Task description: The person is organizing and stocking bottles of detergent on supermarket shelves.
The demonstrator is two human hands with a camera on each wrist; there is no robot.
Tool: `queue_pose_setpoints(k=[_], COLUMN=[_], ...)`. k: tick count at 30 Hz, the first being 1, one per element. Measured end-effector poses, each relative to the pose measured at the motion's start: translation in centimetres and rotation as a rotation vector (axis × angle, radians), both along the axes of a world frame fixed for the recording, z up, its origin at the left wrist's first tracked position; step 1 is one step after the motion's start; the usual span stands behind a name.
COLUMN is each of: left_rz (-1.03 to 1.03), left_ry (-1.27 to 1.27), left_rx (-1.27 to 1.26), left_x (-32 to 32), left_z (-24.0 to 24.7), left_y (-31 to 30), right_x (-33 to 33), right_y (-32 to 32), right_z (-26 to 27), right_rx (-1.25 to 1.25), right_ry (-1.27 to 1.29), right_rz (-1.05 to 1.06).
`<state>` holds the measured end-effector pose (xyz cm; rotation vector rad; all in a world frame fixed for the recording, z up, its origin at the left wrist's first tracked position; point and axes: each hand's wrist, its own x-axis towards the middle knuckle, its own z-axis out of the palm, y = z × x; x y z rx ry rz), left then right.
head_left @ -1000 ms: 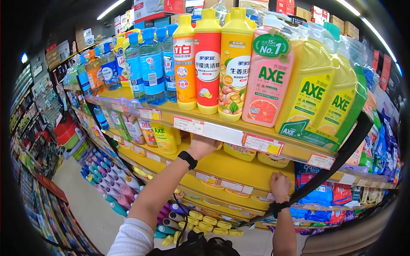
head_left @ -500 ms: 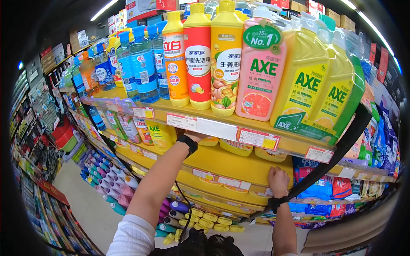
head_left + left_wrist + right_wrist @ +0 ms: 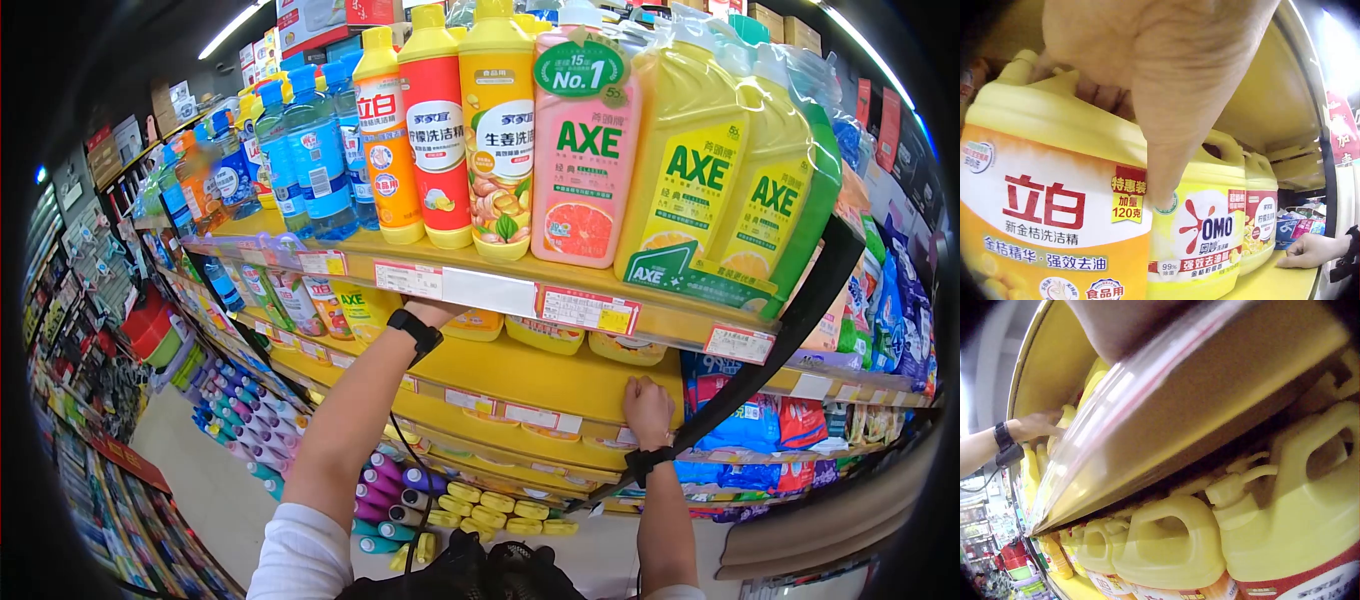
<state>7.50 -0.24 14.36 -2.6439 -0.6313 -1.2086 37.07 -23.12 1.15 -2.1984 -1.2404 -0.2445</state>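
Left hand slid further under the upper yellow shelf

Compared with a second earlier, less of that hand showed below the shelf's edge, and the head view had shifted, so that the bottles above sat further left. The right hand had stayed at much the same place on the lower yellow shelf.

The left hand had its fingers curled in at the handle of a big pale-yellow plastic jug with an orange and white label. This jug stood upright on the lower shelf, at the left of a row of three. Just to its right stood a yellow OMO jug, and further right a yellow jug with a red and white label. The right hand was clenched and held nothing; it rested on the shelf to the right of the row.

Left of the left hand stood a yellow AXE bottle. On the upper shelf, blue bottles stood to the left, a pink AXE bottle near the middle and a wrapped pair of yellow AXE bottles to the right. Both wrists wore black bands.
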Motion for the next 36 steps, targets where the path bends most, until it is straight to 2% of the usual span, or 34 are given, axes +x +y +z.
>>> queue_pose_setpoints(k=[3, 4, 6, 7, 8, 11, 13, 14, 15, 16, 17, 19, 22, 26, 29, 32, 36], left_rz=[-0.009, -0.039, -0.059, 0.002, 0.118, 0.182, 0.220, 0.231, 0.241, 0.247, 0.311, 0.301, 0.316, 0.309, 0.339, 0.327, 0.371], left_ry=[0.044, -0.049, 0.039, 0.130, 0.146, 0.219, 0.298, 0.301, 0.304, 0.308, 0.380, 0.374, 0.369, 0.369, 0.397, 0.384, 0.418], left_rx=[-0.016, 0.116, -0.093, -0.128, -0.062, -0.013, -0.057, 0.015, 0.085, 0.157, -0.011, 0.039, 0.074, 0.084, 0.053, 0.068, 0.034], left_x=[-0.1, 0.2, -1.0, -1.6, -2.2, -3.4, -4.0, -4.1, -4.1, -4.0, -3.9, -3.6, -3.7, -3.8, -3.6, -3.7, -3.7], left_z=[-0.1, 0.2, 0.7, 1.1, 1.4, 2.2, 2.2, 1.9, 1.5, 1.2, 1.2, 1.6, 1.3, 1.1, 1.2, 1.0, 1.0], left_y=[-1.2, -1.6, -3.1, -3.9, -5.2, -6.9, -7.3, -7.3, -7.3, -7.2, -7.4, -8.3, -8.1, -7.9, -8.0, -7.7, -8.1], right_x=[0.0, 0.1, 0.3, 0.3, 0.3, 0.7, 2.5, 4.0, 2.9, 3.4, 3.8, 5.3, 4.0, 3.7, 2.2, 3.5, 1.3], right_y=[0.1, 0.1, 0.1, 0.0, -0.1, -0.3, 0.5, 1.8, 1.4, 2.2, 3.0, 5.2, 4.8, 4.6, 3.9, 5.9, 6.8], right_z=[0.1, -0.1, -0.4, -0.3, -0.2, 0.1, -2.3, -4.1, -0.4, 0.1, 0.9, 0.0, 2.6, 3.1, 4.5, 1.9, 1.8], right_rx=[-0.007, -0.001, -0.003, -0.004, -0.003, -0.041, 0.168, 0.263, 0.419, 0.443, 0.445, 0.587, 0.659, 0.609, 0.534, 0.646, 0.578], right_ry=[-0.007, -0.012, -0.006, -0.006, -0.006, 0.220, 0.100, -0.011, 0.007, 0.003, -0.040, 0.240, 0.618, 0.737, 0.665, 0.618, 0.629], right_rz=[0.016, 0.020, 0.020, 0.022, 0.026, 0.016, 0.019, -0.013, 0.102, 0.092, 0.128, 0.237, 0.386, 0.420, 0.335, 0.430, 0.388])
